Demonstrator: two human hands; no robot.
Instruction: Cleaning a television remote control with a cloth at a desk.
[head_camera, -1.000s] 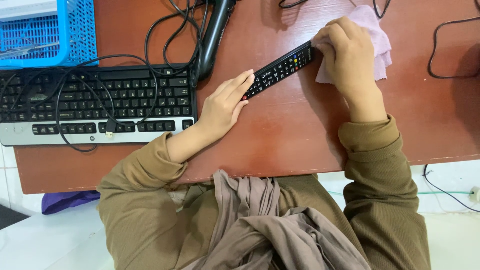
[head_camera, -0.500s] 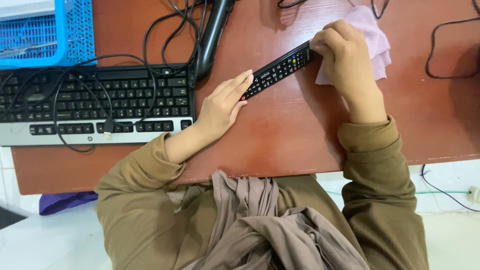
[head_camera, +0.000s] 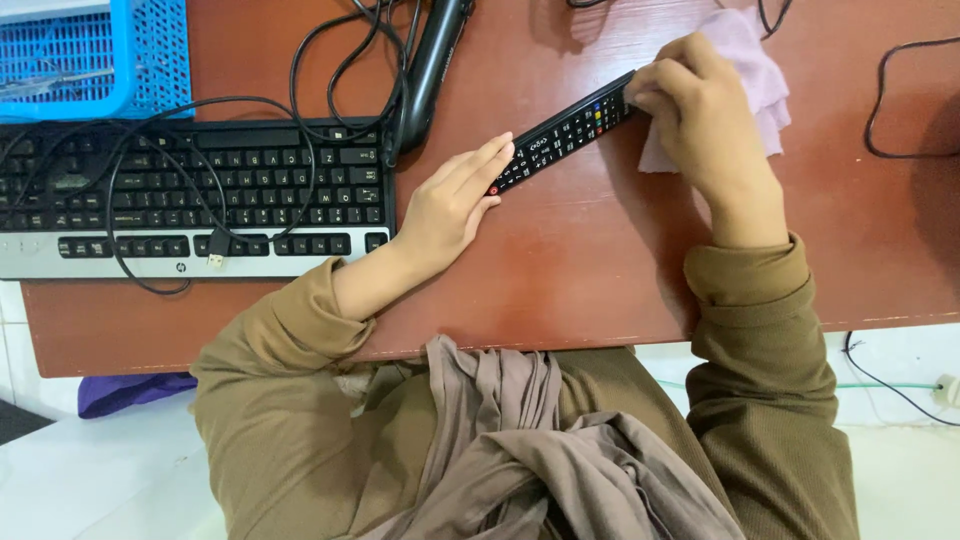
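A black remote control (head_camera: 560, 132) with coloured buttons lies at a slant on the reddish-brown desk (head_camera: 560, 270). My left hand (head_camera: 450, 205) rests flat against its near end, fingers straight and together, steadying it. My right hand (head_camera: 700, 110) is closed on a pale pink cloth (head_camera: 755, 75) and presses it against the remote's far end. Most of the cloth is hidden under that hand.
A black and silver keyboard (head_camera: 190, 195) with a loose black cable over it lies at the left. A blue plastic basket (head_camera: 95, 55) stands at the far left corner. A black handled device (head_camera: 432, 65) and several cables lie at the back. The desk's front edge runs near my lap.
My right hand with the cloth has shifted slightly along the remote's far end. My left hand stays on the near end.
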